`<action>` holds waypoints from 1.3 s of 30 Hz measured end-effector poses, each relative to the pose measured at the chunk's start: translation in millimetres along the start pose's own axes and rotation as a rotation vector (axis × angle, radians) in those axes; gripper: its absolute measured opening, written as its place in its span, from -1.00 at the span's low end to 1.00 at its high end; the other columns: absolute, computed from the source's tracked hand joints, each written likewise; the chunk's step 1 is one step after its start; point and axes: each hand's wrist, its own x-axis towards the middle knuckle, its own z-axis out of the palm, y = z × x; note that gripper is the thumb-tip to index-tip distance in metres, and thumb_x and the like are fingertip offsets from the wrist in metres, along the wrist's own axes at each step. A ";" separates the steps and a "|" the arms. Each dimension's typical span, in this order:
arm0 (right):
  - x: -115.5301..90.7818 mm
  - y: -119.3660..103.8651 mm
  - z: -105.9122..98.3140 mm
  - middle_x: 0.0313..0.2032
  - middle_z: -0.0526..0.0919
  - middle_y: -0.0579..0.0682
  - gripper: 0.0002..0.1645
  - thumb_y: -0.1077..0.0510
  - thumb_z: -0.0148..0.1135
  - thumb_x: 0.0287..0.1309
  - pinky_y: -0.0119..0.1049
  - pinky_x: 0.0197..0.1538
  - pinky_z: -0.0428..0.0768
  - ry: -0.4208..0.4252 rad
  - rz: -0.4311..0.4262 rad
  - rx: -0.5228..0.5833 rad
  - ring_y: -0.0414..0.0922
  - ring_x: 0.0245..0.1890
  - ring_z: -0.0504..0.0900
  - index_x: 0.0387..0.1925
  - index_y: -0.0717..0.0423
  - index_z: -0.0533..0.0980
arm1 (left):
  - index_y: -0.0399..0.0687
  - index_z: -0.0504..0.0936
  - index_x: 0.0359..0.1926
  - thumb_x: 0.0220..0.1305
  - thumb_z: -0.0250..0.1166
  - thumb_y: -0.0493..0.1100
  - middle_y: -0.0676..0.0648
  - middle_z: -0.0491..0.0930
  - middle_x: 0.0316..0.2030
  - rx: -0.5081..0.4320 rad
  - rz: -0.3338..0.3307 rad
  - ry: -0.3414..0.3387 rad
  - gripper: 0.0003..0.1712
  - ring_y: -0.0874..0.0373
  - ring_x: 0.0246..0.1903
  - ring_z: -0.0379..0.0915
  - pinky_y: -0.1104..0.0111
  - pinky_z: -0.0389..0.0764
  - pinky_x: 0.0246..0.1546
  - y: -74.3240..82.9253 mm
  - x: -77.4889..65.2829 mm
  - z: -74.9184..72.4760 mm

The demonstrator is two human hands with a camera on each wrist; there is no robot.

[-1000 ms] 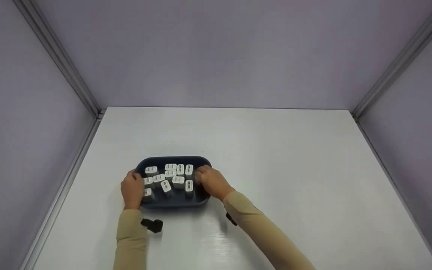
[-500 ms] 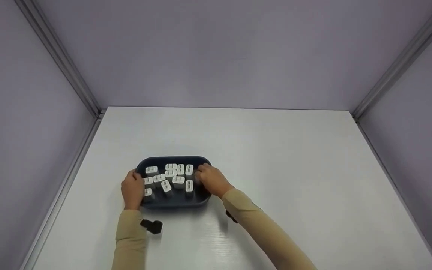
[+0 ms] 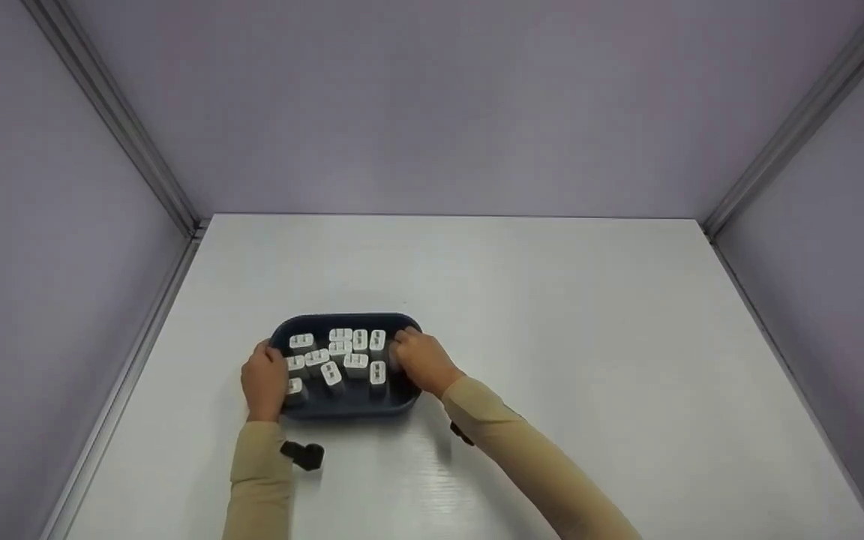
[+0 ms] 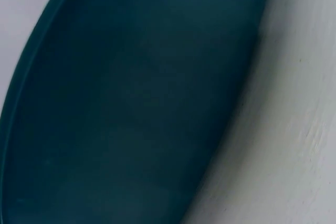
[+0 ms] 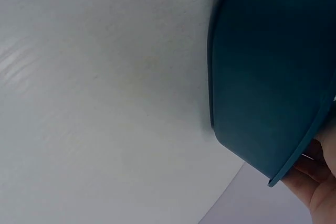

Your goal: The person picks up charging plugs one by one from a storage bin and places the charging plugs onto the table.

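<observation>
A dark blue-green plastic basin (image 3: 349,411) with rounded corners sits on the white table, left of centre. Inside stand several small white blocks (image 3: 355,361) with greyish sides and small dark marks on top; their exact kind is too small to tell. My left hand (image 3: 265,381) grips the basin's left rim. At the right end my right hand (image 3: 426,363) holds the rim, its fingers reaching over the edge. The right wrist view shows part of that hand (image 5: 317,187) at the rim. Only the basin's outer wall (image 4: 131,98) and table show in the left wrist view.
The white table (image 3: 567,337) stretches to the right and behind the basin. Pale walls (image 3: 432,112) enclose it at the back and both sides. A small black wrist device (image 3: 304,454) hangs beside the left sleeve.
</observation>
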 end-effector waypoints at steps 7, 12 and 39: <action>-0.2 0.6 -4.8 -0.38 0.65 -0.03 -0.94 0.26 0.24 0.10 -0.30 -0.32 0.65 0.026 0.018 -0.009 -0.13 -0.36 0.61 -0.37 0.15 0.61 | -0.50 0.42 0.19 0.46 -0.25 -0.22 -0.51 0.50 0.10 0.022 -0.004 -0.010 -0.48 -0.39 0.10 0.47 -0.10 0.46 0.11 0.5 -0.2 0.0; 2.3 2.0 -12.1 -0.37 0.65 -0.01 -0.93 0.26 0.28 0.08 -0.30 -0.29 0.66 0.052 0.031 0.029 -0.13 -0.35 0.62 -0.35 0.17 0.62 | -0.50 0.43 0.18 0.46 -0.24 -0.21 -0.51 0.52 0.08 0.024 0.000 0.002 -0.48 -0.39 0.09 0.48 -0.10 0.47 0.10 0.6 -0.7 1.1; 5.6 25.0 -27.1 -0.40 0.57 0.00 -0.84 0.36 0.32 -0.10 -0.31 -0.32 0.64 0.285 0.069 0.171 -0.12 -0.37 0.59 -0.39 0.18 0.55 | -0.50 0.44 0.16 0.44 -0.24 -0.22 -0.52 0.54 0.04 0.031 0.015 0.029 -0.48 -0.42 0.03 0.50 -0.12 0.48 0.06 -0.2 -0.6 0.5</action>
